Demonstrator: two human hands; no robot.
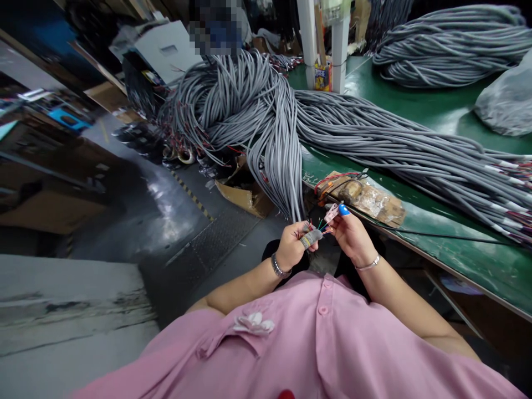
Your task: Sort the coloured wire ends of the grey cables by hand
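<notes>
My left hand [292,245] is closed around a cable end, with a grey, yellow-striped sleeve [310,239] over one finger. Thin coloured wires [320,224] in red, green, blue and black fan out from that grip, between the two hands. My right hand [350,237] wears a blue cover [343,209] on a fingertip and pinches a small pale pink piece [332,213] at the wires. The kind of that piece is too small to tell. Just ahead, a large bundle of grey cables [286,160] droops over the table edge.
More grey cables lie along the green table [428,191], with a coiled bundle [453,47] at the back right. A taped wooden block [374,202] sits at the near edge. A clear plastic bag [509,100] lies right; a cardboard box [243,197] stands below.
</notes>
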